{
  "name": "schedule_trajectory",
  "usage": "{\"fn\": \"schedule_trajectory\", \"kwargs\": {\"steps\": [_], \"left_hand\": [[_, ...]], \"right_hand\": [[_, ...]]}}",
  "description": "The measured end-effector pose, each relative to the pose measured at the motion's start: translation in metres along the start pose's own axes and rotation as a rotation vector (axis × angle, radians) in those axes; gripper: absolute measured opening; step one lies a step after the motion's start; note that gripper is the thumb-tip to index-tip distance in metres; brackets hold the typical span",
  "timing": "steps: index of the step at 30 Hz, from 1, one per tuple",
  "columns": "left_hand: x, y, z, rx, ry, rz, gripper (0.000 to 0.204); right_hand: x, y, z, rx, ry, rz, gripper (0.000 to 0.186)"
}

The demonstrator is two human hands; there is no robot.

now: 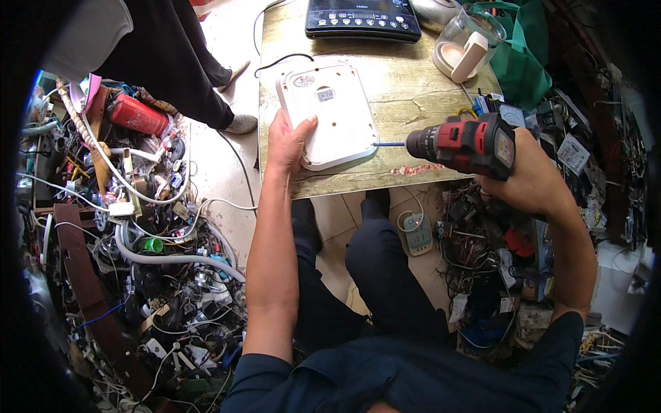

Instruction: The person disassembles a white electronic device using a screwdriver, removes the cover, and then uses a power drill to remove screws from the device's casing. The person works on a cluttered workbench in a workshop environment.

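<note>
A white, rounded-square plastic appliance base (pixel 337 131) with small dark screw holes and a label is tilted up on the wooden table. My left hand (pixel 290 141) holds its lower left edge, thumb on the face and fingers behind. In my right hand (pixel 533 172) is a red and black cordless drill (pixel 468 146), pointing left. Its long blue bit (pixel 390 144) reaches the lower right corner of the base; whether the tip sits in a screw hole is too small to tell. The drill's handle is mostly hidden by my hand.
On the wooden table (pixel 403 76) stand a black induction cooker (pixel 363 19) and a clear jug (pixel 458 51). A green bag (pixel 527 55) hangs at right. Scrap electronics and cables (pixel 186 296) heap on both sides. A person (pixel 162 62) stands far left. A power strip (pixel 417 234) lies below.
</note>
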State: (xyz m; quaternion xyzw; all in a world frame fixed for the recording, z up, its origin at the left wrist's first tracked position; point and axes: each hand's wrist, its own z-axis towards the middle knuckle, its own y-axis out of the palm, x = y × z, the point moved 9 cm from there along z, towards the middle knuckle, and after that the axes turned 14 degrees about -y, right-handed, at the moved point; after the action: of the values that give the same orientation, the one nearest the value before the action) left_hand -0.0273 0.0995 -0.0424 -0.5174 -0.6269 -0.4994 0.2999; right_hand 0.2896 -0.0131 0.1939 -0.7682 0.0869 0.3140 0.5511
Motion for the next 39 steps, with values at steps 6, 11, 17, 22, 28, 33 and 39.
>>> {"fn": "schedule_trajectory", "kwargs": {"steps": [6, 11, 17, 22, 28, 33, 39], "left_hand": [[-0.001, -0.001, 0.0, 0.008, -0.008, 0.009, 0.048], [0.001, 0.0, -0.001, 0.015, -0.021, 0.019, 0.048], [0.001, 0.001, -0.002, 0.011, -0.012, -0.019, 0.048], [0.0, -0.001, 0.0, 0.013, -0.014, -0.02, 0.046], [0.001, 0.002, -0.003, 0.035, -0.042, -0.02, 0.048], [0.0, 0.001, -0.002, 0.03, -0.026, -0.021, 0.044], [-0.001, 0.001, -0.002, 0.021, -0.022, -0.013, 0.043]], "right_hand": [[0.005, 0.0, -0.001, 0.017, 0.022, 0.011, 0.019], [0.006, -0.001, 0.002, 0.025, -0.022, 0.082, 0.024], [0.023, -0.003, 0.004, 0.091, -0.046, 0.203, 0.035], [0.035, -0.005, 0.004, 0.095, 0.05, 0.281, 0.042], [0.05, -0.001, -0.002, 0.09, 0.153, 0.325, 0.048], [0.06, 0.002, -0.003, 0.095, 0.131, 0.336, 0.057], [0.034, -0.001, -0.001, 0.077, -0.052, 0.169, 0.034]]}}
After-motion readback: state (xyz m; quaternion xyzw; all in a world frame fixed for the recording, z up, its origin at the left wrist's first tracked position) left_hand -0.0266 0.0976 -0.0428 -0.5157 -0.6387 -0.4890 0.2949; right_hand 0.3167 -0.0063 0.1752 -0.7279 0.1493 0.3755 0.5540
